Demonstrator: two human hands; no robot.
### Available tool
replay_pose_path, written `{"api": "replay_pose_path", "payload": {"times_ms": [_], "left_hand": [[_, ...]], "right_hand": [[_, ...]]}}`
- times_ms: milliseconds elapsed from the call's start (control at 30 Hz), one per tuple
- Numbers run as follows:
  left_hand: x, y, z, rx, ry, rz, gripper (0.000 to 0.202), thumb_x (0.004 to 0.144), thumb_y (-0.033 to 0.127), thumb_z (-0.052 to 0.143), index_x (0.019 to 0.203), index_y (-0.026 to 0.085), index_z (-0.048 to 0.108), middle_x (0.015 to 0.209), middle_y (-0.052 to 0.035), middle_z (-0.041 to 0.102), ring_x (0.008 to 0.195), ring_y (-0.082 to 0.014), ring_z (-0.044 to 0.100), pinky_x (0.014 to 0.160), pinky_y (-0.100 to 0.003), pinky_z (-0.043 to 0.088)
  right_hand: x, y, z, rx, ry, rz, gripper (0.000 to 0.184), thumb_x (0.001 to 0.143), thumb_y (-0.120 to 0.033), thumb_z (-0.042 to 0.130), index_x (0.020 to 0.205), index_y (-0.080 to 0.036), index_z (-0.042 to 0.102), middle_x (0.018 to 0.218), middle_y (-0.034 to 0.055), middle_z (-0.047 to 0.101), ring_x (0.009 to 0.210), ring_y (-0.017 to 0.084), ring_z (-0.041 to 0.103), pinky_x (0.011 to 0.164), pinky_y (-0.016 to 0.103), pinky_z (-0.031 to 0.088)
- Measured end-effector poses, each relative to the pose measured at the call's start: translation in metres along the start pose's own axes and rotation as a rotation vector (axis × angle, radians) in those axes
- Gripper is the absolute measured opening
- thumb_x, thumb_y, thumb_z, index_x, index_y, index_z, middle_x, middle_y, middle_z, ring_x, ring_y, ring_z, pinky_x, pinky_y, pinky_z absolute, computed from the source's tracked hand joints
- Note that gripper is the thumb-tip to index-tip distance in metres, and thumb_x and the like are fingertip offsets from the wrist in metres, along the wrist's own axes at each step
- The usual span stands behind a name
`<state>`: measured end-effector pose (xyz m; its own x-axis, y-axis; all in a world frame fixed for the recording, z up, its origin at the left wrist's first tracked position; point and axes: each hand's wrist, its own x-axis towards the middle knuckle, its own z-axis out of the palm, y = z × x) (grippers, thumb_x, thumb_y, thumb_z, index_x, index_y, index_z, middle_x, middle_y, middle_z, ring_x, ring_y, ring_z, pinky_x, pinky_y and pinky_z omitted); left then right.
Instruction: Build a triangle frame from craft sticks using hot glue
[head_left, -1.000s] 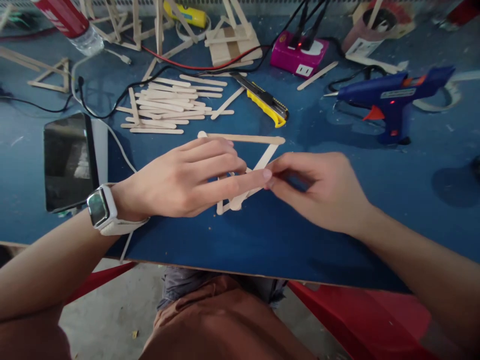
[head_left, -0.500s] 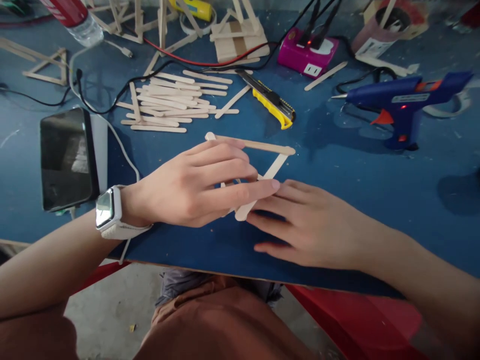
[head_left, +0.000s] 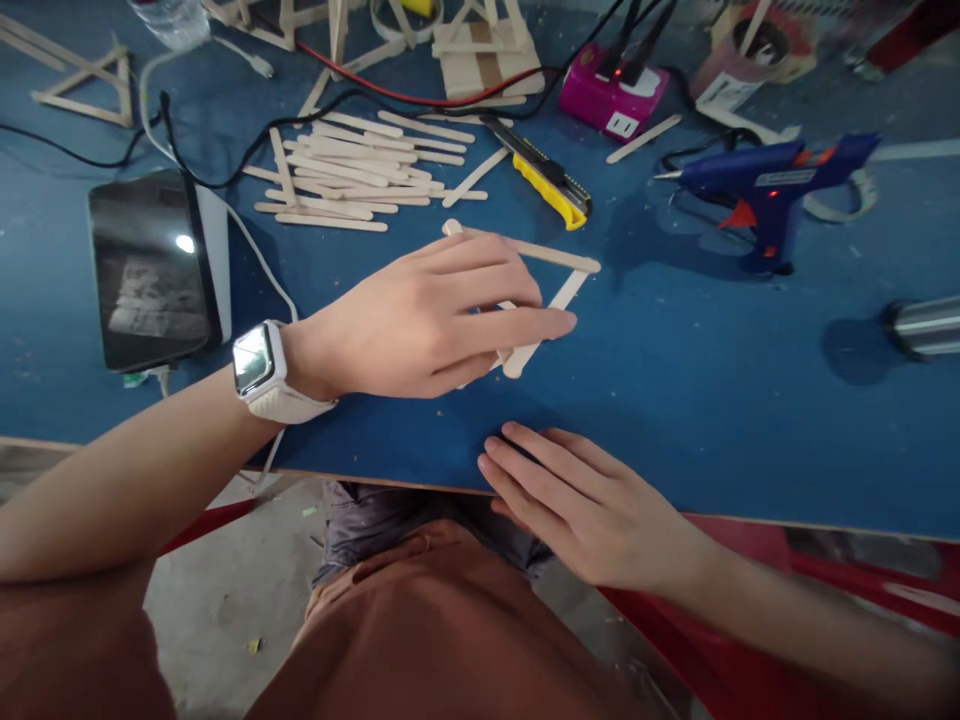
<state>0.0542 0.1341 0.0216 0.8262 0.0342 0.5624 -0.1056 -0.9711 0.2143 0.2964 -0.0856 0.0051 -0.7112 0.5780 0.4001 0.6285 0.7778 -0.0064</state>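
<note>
My left hand (head_left: 439,320), with a white watch on its wrist, curls over a frame of popsicle sticks (head_left: 566,258) just above or on the blue table. Its index finger lies along one slanting stick, and the palm hides part of the frame. A corner where two sticks overlap shows on the right. Down at the table's front edge, my right hand (head_left: 574,500) is apart from the frame, its fingers stretched out and holding nothing. A yellow box cutter (head_left: 540,175) lies just beyond the frame.
Loose popsicle sticks (head_left: 360,170) lie in a heap behind my left hand. To the right stands a blue glue gun (head_left: 772,180), its light red. A phone (head_left: 150,265), a purple power socket (head_left: 611,95) and trailing cables occupy the left and back. A metallic cylinder (head_left: 930,328) is at far right.
My right hand has let go of the stick frame and drawn back toward the table's front edge. My left hand stays on the frame. The whole view has shifted somewhat.
</note>
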Motion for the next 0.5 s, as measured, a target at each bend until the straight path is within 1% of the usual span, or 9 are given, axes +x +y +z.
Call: {"api": "replay_pose_path", "payload": {"times_ms": [67, 133, 233, 333, 400, 467, 500], "left_hand": [[0.000, -0.001, 0.003, -0.012, 0.039, 0.002, 0.044, 0.123, 0.022, 0.055, 0.158, 0.036, 0.078, 0.136, -0.0078, 0.088, 0.134, -0.0336, 0.089, 0.122, -0.063, 0.073], [0.000, -0.002, 0.005, 0.005, 0.050, 0.003, 0.043, 0.123, 0.023, 0.057, 0.158, 0.036, 0.078, 0.136, -0.0075, 0.088, 0.135, -0.0339, 0.090, 0.121, -0.062, 0.073], [0.000, -0.003, 0.005, 0.034, 0.014, -0.018, 0.043, 0.123, 0.025, 0.057, 0.159, 0.035, 0.078, 0.135, -0.0077, 0.089, 0.136, -0.0344, 0.090, 0.120, -0.063, 0.073], [-0.001, -0.004, 0.002, 0.050, -0.014, -0.017, 0.048, 0.120, 0.023, 0.056, 0.162, 0.036, 0.075, 0.135, -0.0084, 0.089, 0.134, -0.0352, 0.090, 0.119, -0.065, 0.074], [-0.001, -0.003, 0.001, 0.067, -0.009, 0.030, 0.050, 0.119, 0.020, 0.057, 0.165, 0.033, 0.073, 0.138, -0.0099, 0.089, 0.133, -0.0354, 0.089, 0.118, -0.064, 0.074], [0.000, -0.002, 0.001, 0.084, 0.012, 0.053, 0.048, 0.119, 0.019, 0.060, 0.165, 0.029, 0.072, 0.138, -0.0111, 0.089, 0.132, -0.0343, 0.089, 0.118, -0.061, 0.075], [0.000, 0.000, 0.001, 0.092, 0.022, 0.049, 0.046, 0.119, 0.020, 0.062, 0.163, 0.027, 0.073, 0.137, -0.0115, 0.090, 0.132, -0.0334, 0.088, 0.119, -0.059, 0.075]], "right_hand": [[-0.007, -0.002, 0.001, -0.001, 0.009, 0.002, 0.033, 0.123, -0.013, 0.064, 0.143, -0.012, 0.090, 0.146, 0.0083, 0.092, 0.139, 0.028, 0.084, 0.114, 0.043, 0.071], [-0.013, -0.004, 0.002, 0.015, 0.003, -0.010, 0.036, 0.121, -0.011, 0.062, 0.144, -0.012, 0.090, 0.147, 0.0099, 0.092, 0.139, 0.028, 0.085, 0.114, 0.042, 0.071], [-0.020, -0.010, 0.001, 0.047, -0.014, -0.028, 0.037, 0.119, -0.012, 0.064, 0.143, -0.014, 0.091, 0.146, 0.0116, 0.092, 0.137, 0.029, 0.086, 0.110, 0.043, 0.074], [-0.015, -0.007, -0.005, 0.124, 0.010, 0.034, 0.032, 0.117, -0.009, 0.066, 0.134, -0.017, 0.092, 0.140, 0.0096, 0.094, 0.132, 0.029, 0.089, 0.105, 0.045, 0.077], [-0.005, 0.009, -0.012, 0.199, 0.060, 0.103, 0.028, 0.116, -0.006, 0.069, 0.131, -0.017, 0.090, 0.136, 0.0101, 0.095, 0.130, 0.029, 0.090, 0.104, 0.045, 0.078], [0.008, 0.041, -0.019, 0.263, 0.123, 0.132, 0.025, 0.114, -0.007, 0.076, 0.136, -0.015, 0.086, 0.136, 0.0128, 0.095, 0.130, 0.031, 0.091, 0.106, 0.048, 0.079], [0.014, 0.060, -0.020, 0.315, 0.155, 0.109, 0.028, 0.112, -0.007, 0.078, 0.138, -0.016, 0.085, 0.134, 0.0127, 0.095, 0.129, 0.031, 0.091, 0.107, 0.049, 0.079]]}}
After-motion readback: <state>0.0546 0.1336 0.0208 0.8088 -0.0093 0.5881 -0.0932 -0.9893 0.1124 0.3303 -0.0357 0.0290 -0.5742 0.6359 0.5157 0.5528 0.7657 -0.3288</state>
